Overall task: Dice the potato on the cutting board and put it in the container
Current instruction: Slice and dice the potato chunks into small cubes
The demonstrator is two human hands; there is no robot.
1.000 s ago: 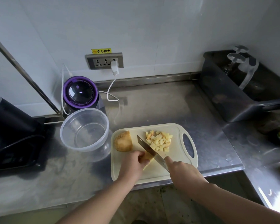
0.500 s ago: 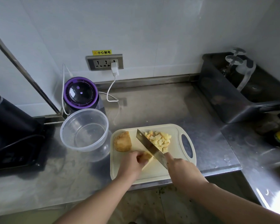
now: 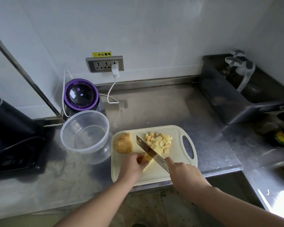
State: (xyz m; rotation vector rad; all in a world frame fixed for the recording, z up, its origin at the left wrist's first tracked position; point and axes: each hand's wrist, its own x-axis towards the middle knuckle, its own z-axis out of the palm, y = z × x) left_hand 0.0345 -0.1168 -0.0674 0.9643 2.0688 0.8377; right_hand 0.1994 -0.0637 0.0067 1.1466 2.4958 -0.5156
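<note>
because the steel counter ends right under the cutting board's near side, a hard chop could shove it off. the clear container sits empty, just left. the right hand grips the cleaver; the left hand pinches the potato strip with curled fingers touching the blade, risking a nick. the dice may scatter.

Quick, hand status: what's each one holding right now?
Left hand: closed, fingers holding the potato piece down on the cutting board.
Right hand: closed, gripping the knife.
</note>
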